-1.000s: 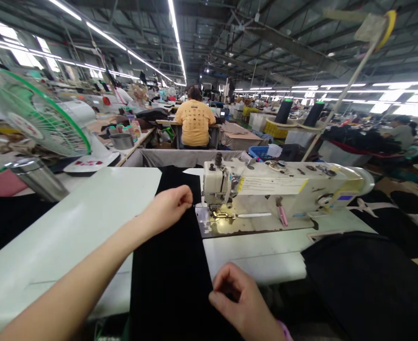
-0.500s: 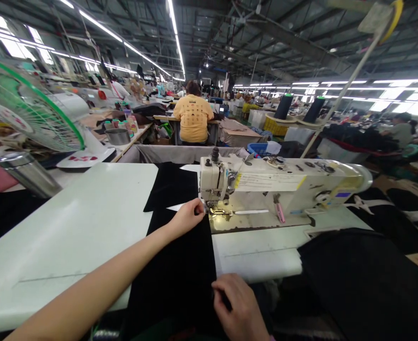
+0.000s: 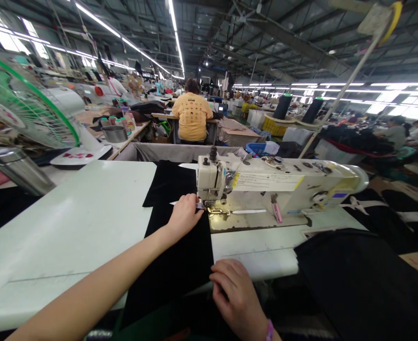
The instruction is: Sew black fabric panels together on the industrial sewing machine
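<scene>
Black fabric (image 3: 180,255) runs over the pale table and up to the needle area of a white sewing machine (image 3: 265,173). My left hand (image 3: 184,215) is over the fabric just left of the presser foot, its fingers closed. A small, pale greyish piece (image 3: 200,206) shows between those fingertips and the foot; I cannot tell what it is. At the table's front edge, my right hand (image 3: 235,296) has its fingers curled together at the fabric's right edge, and it appears to pinch that edge.
Pink-handled snips (image 3: 276,210) and a white pen-like stick (image 3: 248,211) lie on the machine bed. To the left stand a green fan (image 3: 27,104) and a steel flask (image 3: 20,170). More black fabric (image 3: 365,284) hangs at right. A person in yellow (image 3: 192,116) sits ahead.
My left hand has shifted slightly left and turned, its back now more upward, and the pale piece has come into view. My right hand has moved up a little along the fabric edge.
</scene>
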Motion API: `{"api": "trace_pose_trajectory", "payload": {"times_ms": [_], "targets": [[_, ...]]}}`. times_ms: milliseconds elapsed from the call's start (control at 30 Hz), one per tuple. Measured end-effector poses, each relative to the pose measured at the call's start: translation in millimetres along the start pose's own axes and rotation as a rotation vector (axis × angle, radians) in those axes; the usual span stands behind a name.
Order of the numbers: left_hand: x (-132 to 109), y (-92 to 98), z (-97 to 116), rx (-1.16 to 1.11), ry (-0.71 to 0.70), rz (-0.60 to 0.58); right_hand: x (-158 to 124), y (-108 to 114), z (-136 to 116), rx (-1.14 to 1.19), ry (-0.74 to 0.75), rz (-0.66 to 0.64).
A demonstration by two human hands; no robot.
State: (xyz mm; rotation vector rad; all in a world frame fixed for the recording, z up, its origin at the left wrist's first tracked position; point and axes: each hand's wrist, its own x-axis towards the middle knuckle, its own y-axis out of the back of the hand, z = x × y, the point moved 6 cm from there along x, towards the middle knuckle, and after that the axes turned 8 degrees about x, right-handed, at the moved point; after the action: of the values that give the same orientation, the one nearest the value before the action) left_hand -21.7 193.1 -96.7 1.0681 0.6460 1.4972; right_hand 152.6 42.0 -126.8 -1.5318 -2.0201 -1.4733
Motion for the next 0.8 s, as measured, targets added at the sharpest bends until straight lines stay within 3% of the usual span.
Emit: {"api": "trace_pose_trajectory", "payload": {"times_ms": [100,167,267,333,467,800], "targets": [[-51.3,9.5,23.0,-0.007,-0.189,-0.069,2.1,3.5,-3.2,0.002,0.042,-0.045],[-93.8,6.1,41.7,-0.076,-0.472,-0.224,5.1,5.4,-3.7,0.010,0.056,-0.046],[-131.5,2.4,45.8,-0.050,-0.681,-0.252,12.3,4.5,2.7,0.024,0.026,-0.025],[-132.1,0.0,40.6,0.004,-0.730,-0.199,18.8,1.4,11.2,0.030,-0.018,-0.016],[-107.7,-1.4,32.0,0.044,-0.809,-0.145,35.6,-5.8,28.6,0.014,-0.079,-0.028],[-55.8,0.2,14.0,0.088,-0.822,-0.183,79.7,-18.8,64.0,-0.159,-0.186,-0.113]]}}
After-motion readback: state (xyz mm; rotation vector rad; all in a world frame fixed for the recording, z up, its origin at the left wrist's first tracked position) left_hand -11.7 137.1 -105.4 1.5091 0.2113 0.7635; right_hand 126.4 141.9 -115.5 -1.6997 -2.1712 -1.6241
